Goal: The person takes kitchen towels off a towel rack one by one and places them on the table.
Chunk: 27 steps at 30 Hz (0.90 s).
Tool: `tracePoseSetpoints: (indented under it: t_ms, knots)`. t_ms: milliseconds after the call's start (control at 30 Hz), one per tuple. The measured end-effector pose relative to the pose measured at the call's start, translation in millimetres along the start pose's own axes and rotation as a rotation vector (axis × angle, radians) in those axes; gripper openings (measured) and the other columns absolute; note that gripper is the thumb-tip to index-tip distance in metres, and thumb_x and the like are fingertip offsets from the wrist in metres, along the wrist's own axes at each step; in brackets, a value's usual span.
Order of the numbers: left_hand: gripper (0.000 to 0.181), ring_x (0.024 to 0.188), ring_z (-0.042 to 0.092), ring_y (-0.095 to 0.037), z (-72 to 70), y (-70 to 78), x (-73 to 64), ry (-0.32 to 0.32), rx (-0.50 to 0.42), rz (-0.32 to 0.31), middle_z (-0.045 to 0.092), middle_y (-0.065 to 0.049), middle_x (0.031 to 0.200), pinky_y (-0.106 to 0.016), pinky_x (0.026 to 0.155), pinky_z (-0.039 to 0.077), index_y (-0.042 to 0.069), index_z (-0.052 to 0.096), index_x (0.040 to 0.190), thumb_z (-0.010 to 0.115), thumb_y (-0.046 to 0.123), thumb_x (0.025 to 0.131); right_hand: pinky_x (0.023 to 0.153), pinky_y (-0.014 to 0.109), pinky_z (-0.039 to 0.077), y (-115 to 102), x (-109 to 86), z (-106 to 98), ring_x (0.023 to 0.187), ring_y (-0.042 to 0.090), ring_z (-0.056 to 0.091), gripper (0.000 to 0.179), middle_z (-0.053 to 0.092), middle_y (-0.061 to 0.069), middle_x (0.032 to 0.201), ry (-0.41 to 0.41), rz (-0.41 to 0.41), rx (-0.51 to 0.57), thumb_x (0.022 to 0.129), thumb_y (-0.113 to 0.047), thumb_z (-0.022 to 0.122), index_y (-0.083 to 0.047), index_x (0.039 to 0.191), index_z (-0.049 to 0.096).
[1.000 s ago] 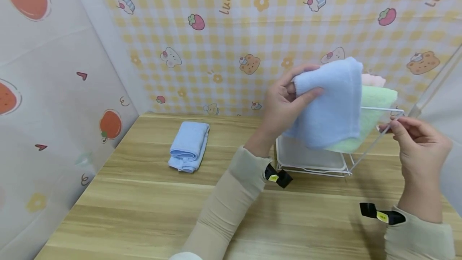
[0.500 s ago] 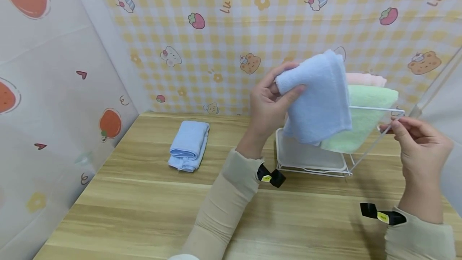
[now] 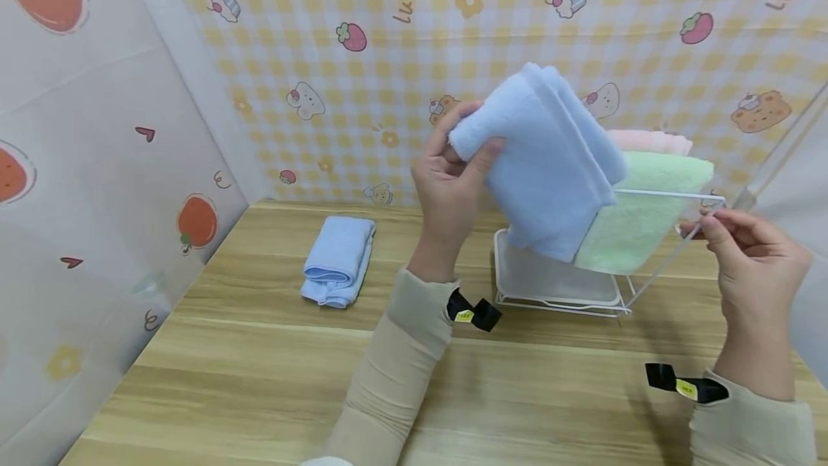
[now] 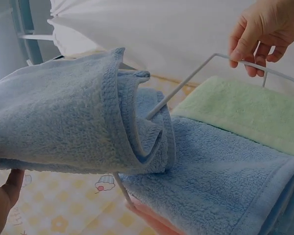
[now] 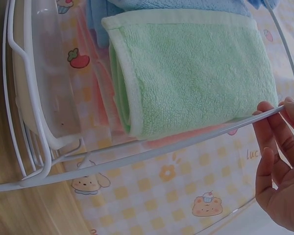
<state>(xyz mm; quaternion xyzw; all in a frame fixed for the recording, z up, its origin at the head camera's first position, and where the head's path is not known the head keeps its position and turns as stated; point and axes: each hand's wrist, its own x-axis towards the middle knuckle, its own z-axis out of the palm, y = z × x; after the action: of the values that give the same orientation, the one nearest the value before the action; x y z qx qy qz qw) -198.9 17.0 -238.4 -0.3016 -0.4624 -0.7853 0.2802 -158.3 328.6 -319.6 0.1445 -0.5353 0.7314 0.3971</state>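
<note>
Blue towel (image 3: 543, 160) in left hand (image 3: 446, 185); tabletop towel (image 3: 339, 257), head view only

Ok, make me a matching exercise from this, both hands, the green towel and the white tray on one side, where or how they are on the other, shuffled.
1. left hand
2. right hand
3. green towel
4. white tray

A. at the bottom of the white rack
B. holding a blue towel
C. hanging on the white rack
D. pinching the white rack

Pairs: 1-B, 2-D, 3-C, 4-A
</note>
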Motion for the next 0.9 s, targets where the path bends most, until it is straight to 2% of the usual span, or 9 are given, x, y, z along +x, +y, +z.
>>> tracePoseSetpoints:
  t_ms: [133,300,567,700,900]
  knots:
    - [0.042,0.093,0.067,-0.009,-6.1,-2.9,-0.8,0.085,-0.029,-0.003,0.062,-0.036,0.114,-0.030,0.086,0.058,-0.016,0.052,0.127,0.063,-0.015,0.087,0.059,0.016,0.051,-0.3,0.0,1.1,0.067,0.015,0.074,0.020,0.077,0.012,0.079,-0.002,-0.019,-0.033,0.084,0.018,0.066,0.031,0.098,0.059]
    - [0.041,0.094,0.068,-0.012,-15.5,-4.4,-2.0,0.156,-0.034,0.009,0.068,-0.027,0.116,-0.032,0.086,0.058,-0.013,0.054,0.127,0.065,-0.013,0.087,0.057,0.015,0.050,0.1,-0.5,2.4,0.066,0.014,0.074,0.023,0.076,0.011,0.078,0.004,-0.032,-0.065,0.085,0.016,0.067,0.033,0.098,0.057]
    - [0.040,0.093,0.068,-0.013,-37.1,4.5,0.1,0.179,-0.038,0.056,0.074,-0.003,0.103,-0.029,0.084,0.057,-0.011,0.058,0.125,0.065,-0.014,0.086,0.059,0.015,0.050,0.8,-0.3,0.8,0.069,0.015,0.074,0.021,0.077,0.012,0.080,-0.016,-0.008,-0.030,0.084,0.015,0.067,0.030,0.098,0.060]
    - [0.039,0.094,0.069,-0.014,-46.8,8.1,0.3,0.196,-0.033,0.046,0.074,-0.001,0.102,-0.031,0.085,0.058,-0.009,0.060,0.124,0.065,-0.013,0.085,0.059,0.015,0.050,0.9,-0.2,1.2,0.069,0.014,0.074,0.024,0.077,0.011,0.079,-0.018,-0.022,-0.060,0.085,0.013,0.068,0.031,0.098,0.059]
    - [0.038,0.094,0.069,-0.014,-65.5,5.7,-0.5,0.209,-0.015,0.032,0.075,0.000,0.101,-0.029,0.085,0.058,-0.005,0.064,0.121,0.067,-0.013,0.084,0.058,0.014,0.048,0.9,-1.2,2.7,0.067,0.011,0.073,0.027,0.077,0.007,0.078,-0.012,-0.057,-0.132,0.086,0.010,0.068,0.033,0.097,0.057]
